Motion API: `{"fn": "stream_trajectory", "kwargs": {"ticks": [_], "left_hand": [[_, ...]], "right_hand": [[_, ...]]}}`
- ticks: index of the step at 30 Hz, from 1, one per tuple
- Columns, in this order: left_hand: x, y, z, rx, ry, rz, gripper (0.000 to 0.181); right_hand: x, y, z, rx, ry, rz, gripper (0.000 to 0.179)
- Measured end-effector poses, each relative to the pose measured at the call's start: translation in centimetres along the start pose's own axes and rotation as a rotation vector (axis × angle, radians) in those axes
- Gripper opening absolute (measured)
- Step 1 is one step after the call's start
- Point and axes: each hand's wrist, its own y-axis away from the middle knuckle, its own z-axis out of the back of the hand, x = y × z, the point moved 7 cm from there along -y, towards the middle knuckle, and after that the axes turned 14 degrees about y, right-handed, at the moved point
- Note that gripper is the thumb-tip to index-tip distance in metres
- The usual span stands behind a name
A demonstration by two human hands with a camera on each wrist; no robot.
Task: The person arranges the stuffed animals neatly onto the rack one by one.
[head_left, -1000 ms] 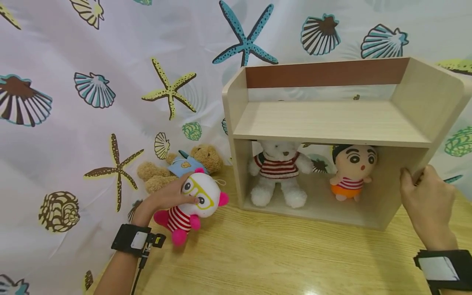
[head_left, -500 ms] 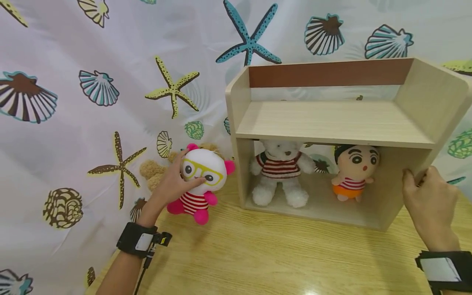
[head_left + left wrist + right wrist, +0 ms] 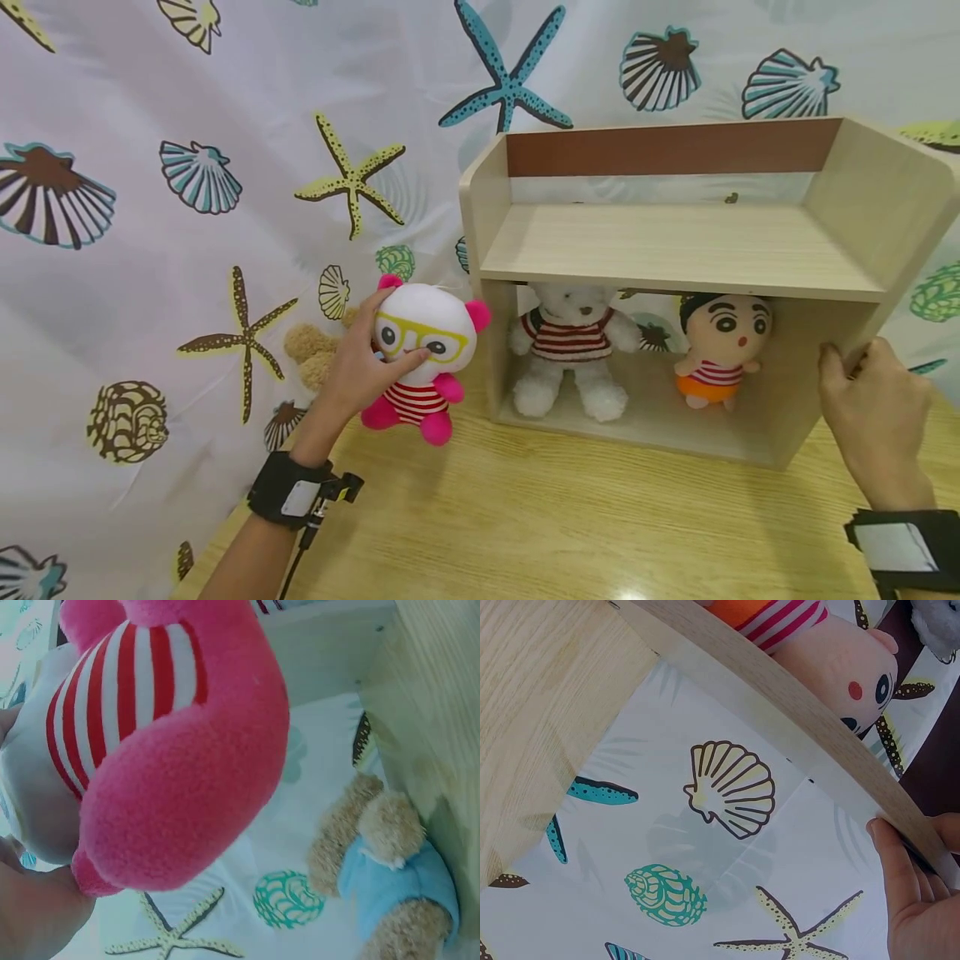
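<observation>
My left hand (image 3: 362, 360) grips a plush panda (image 3: 431, 312) by its head, thumb across the face below the yellow glasses. The panda has pink ears and limbs and a red-and-white striped body (image 3: 127, 697). It hangs upright left of a two-tier wooden shelf (image 3: 675, 250). My right hand (image 3: 873, 417) holds the front edge of the shelf's right side panel, thumb on the inside; in the right wrist view the fingers (image 3: 900, 870) lie along the panel's outer face. A white plush bear (image 3: 570, 350) and a boy doll in orange shorts (image 3: 720, 350) sit in the lower compartment.
Behind the panda, a brown teddy bear (image 3: 311, 354) lies against the shell-patterned cloth, mostly hidden; its blue shirt (image 3: 401, 881) shows in the left wrist view. The wooden table (image 3: 570, 517) spreads in front of the shelf.
My left hand has raised the panda and carried it right, toward the shelf, turning it from tilted to nearly upright. The panda now covers more of the teddy bear. My right hand keeps its hold.
</observation>
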Motion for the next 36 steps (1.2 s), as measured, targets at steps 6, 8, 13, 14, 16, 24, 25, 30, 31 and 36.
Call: {"fn": "stream_trajectory", "kwargs": {"ticks": [6, 8, 13, 14, 16, 24, 25, 30, 31, 36], "left_hand": [[-1.9, -0.1, -0.3, -0.08, 0.081, -0.056, 0.087], [-3.4, -0.1, -0.4, -0.11, 0.08, -0.084, 0.087], [-7.5, -0.1, -1.0, -0.125, 0.115, -0.131, 0.082], [-8.1, -0.1, -1.1, -0.121, 0.126, -0.13, 0.081], [-8.5, -0.2, -1.3, -0.117, 0.147, -0.128, 0.081], [-6.6, -1.5, -2.2, -0.127, 0.21, -0.166, 0.087], [-6.9, -1.6, -2.3, -0.127, 0.221, -0.18, 0.087], [-8.1, -2.0, -3.4, -0.131, 0.277, -0.228, 0.084], [-8.4, -2.1, -3.7, -0.132, 0.285, -0.236, 0.084], [-9.5, -2.7, -5.2, -0.153, 0.314, -0.291, 0.085]], "right_hand": [[0.0, 0.0, -0.1, 0.013, -0.002, -0.003, 0.029], [0.0, 0.0, -0.2, 0.02, -0.002, -0.006, 0.03], [0.0, 0.1, -0.4, 0.034, 0.003, -0.014, 0.03], [-0.1, 0.0, -0.4, 0.036, 0.003, -0.015, 0.03], [0.0, 0.0, -0.4, 0.033, 0.004, -0.012, 0.03], [0.1, 0.0, -0.2, 0.019, 0.002, -0.007, 0.03], [0.1, 0.0, -0.2, 0.015, 0.002, -0.007, 0.03], [0.2, 0.1, -0.1, 0.011, 0.0, -0.004, 0.03], [0.2, 0.1, -0.1, 0.009, 0.001, -0.006, 0.03], [0.0, 0.1, -0.2, 0.018, 0.017, -0.022, 0.031]]}}
